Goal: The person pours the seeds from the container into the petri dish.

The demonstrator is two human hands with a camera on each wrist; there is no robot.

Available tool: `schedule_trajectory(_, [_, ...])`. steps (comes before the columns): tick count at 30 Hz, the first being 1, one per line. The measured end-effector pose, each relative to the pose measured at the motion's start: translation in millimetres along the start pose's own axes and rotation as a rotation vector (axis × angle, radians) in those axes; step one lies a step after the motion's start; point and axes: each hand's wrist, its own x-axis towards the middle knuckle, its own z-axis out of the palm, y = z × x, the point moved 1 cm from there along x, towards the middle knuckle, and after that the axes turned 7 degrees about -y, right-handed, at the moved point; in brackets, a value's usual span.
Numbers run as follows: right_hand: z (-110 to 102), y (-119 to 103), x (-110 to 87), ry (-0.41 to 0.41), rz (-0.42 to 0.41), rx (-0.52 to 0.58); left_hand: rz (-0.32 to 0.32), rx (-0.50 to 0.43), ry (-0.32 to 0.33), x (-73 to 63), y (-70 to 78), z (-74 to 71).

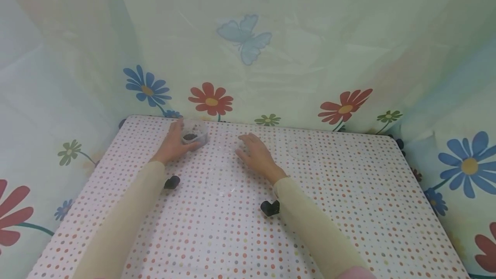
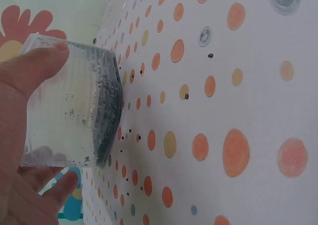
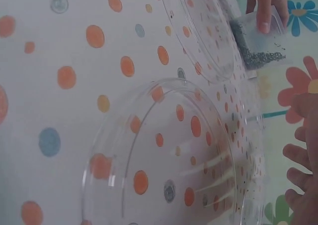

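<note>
My left hand (image 1: 173, 144) grips a clear plastic container (image 2: 64, 106) near the far edge of the table, thumb on one side and fingers on the other. Small dark grains (image 2: 107, 101) lie in its bottom, and some cling to its walls. To its right, my right hand (image 1: 256, 157) hovers over the table with fingers spread loosely, holding nothing. Below and beside it lie clear round dishes; in the right wrist view one dish (image 3: 126, 145) is close and another dish (image 3: 171, 16) stands nearer the container. Their transparent rims are faint in the head view.
A white, dotted tabletop (image 1: 217, 236) bears a few scattered dark grains (image 2: 187, 96) near the container. One more faint round dish (image 1: 302, 157) lies right of my right hand. A flower-printed curtain (image 1: 294, 55) hangs behind the table and at both sides.
</note>
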Motion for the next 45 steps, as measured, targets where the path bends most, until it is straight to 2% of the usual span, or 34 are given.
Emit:
schedule_trajectory(11, [0,-1,9.5,-0.034,0.055,-0.015,-0.006,-0.006,0.002,5.5,-5.3,4.0])
schedule_trajectory(26, [6,3,19.1,-0.018,0.033,0.050,-0.006,0.005,-0.005,1.7,-2.2,4.8])
schedule_trajectory(38, [14,12,28.2,0.003,0.024,0.042,-0.009,-0.008,-0.011,2.8,-2.8,6.4])
schedule_trajectory(45, [16,13,29.6,-0.012,0.037,0.066,-0.005,-0.007,-0.002,2.1,-1.4,6.8])
